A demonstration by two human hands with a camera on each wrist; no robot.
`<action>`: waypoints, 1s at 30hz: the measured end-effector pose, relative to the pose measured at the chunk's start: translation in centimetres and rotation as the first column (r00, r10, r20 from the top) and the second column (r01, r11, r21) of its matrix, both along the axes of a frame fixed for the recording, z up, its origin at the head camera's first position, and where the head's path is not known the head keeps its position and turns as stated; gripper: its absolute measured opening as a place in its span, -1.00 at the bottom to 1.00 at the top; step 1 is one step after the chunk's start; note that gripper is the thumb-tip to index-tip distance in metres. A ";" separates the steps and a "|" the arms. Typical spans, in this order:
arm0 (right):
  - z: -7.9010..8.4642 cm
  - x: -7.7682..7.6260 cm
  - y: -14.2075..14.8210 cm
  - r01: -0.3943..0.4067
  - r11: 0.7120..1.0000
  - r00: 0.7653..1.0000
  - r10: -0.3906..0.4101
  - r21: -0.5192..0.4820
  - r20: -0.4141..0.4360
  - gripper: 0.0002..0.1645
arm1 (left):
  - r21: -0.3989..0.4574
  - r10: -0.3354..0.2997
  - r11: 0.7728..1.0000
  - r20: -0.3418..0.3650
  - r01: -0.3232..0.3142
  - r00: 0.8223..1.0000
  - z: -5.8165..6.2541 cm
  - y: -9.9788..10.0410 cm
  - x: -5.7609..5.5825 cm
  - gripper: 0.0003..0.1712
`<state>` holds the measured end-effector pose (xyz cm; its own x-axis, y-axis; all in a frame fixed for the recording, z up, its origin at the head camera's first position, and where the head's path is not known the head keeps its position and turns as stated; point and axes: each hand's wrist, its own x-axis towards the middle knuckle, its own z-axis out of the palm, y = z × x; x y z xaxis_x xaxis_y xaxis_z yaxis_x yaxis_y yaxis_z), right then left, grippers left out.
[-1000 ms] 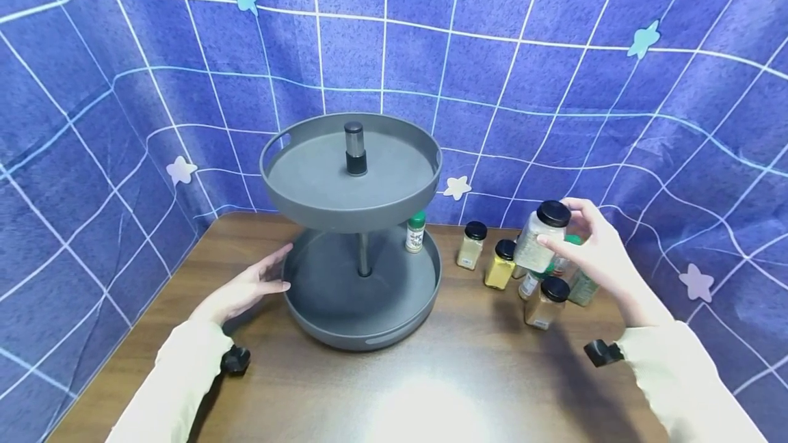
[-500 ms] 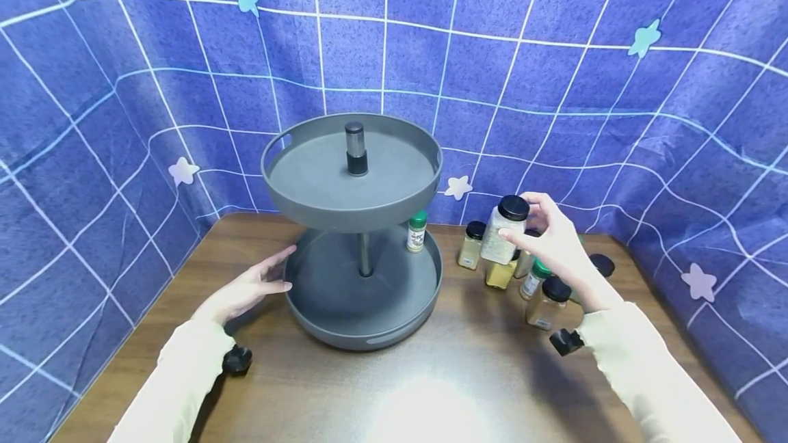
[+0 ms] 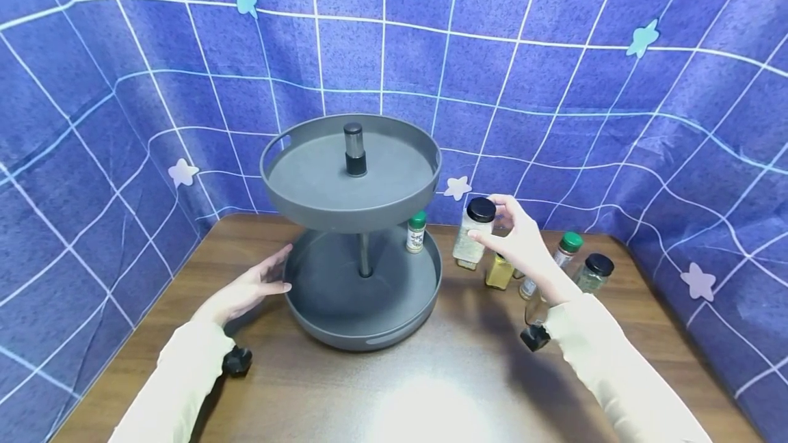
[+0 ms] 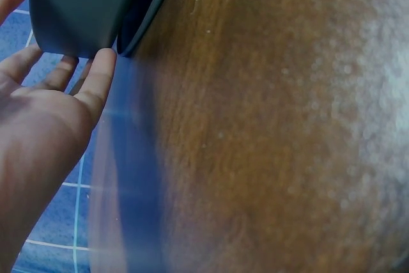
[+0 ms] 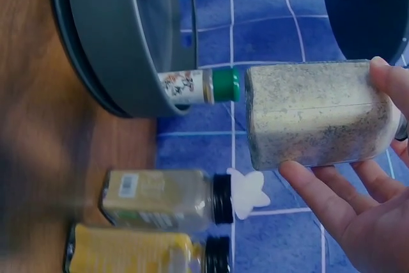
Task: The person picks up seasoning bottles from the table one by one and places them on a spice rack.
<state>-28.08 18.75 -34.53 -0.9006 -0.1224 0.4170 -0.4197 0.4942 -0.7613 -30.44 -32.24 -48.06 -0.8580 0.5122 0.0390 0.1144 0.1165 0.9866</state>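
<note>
My right hand [image 3: 520, 245] holds a clear spice jar [image 3: 470, 240] with a black lid and pale speckled contents, raised above the table. In the right wrist view the thumb and fingers pinch that jar [image 5: 313, 114] along its sides. Just left of it is a two-tier grey turntable organizer [image 3: 363, 342]. A small green-capped bottle [image 3: 416, 232] stands on its lower tier, at the right. My left hand [image 3: 240, 290] touches the left side of the lower tier. In the left wrist view its fairly straight fingertips [image 4: 106, 55] rest against the tray wall [image 4: 83, 11].
Right of the organizer, several jars stand on the wooden table [image 3: 345, 395], partly hidden by my right arm. Among them are a yellow jar [image 3: 499, 272], a green-capped bottle [image 3: 569, 245] and a black-lidded jar [image 3: 594, 271]. A blue curtain [image 3: 394, 53] hangs behind.
My right hand has carried the black-lidded jar leftward from over the group of jars to near the organizer. The left hand and the organizer have stayed put.
</note>
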 end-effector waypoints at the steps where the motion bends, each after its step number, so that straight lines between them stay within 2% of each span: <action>1: 0.0 0.0 -0.3 -0.011 1.000 1.000 0.011 -0.010 0.003 -0.25 | 0.003 0.001 1.000 0.003 -0.001 1.000 0.0 0.0 0.0 -0.02; 8: 0.0 -0.5 -2.1 -0.030 0.999 0.999 0.030 -0.014 0.024 -0.24 | 0.008 0.000 1.000 0.009 0.000 1.000 -0.1 0.0 0.0 -0.01; 17: -0.6 -1.1 -4.0 -0.087 0.995 0.996 0.087 -0.049 -0.018 -0.29 | 0.014 -0.001 1.000 0.020 0.001 1.000 -0.2 -0.1 0.1 -0.01; 24: -2.1 -1.6 -4.9 -0.096 0.995 0.995 0.097 -0.020 0.034 -0.27 | 0.017 -0.008 1.000 0.021 0.007 1.000 -0.3 -0.1 0.1 -0.01; 30: -3.0 -2.1 -5.6 -0.125 0.992 0.992 0.125 -0.003 0.013 -0.28 | 0.006 -0.006 1.000 0.018 0.006 1.000 -0.2 -0.1 0.0 -0.01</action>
<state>-30.14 13.14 -37.52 -0.8838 -0.2334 0.4056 -0.4679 0.4367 -0.7683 -30.43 -32.36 -48.24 -0.8555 0.5171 0.0270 0.0975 0.1097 0.9892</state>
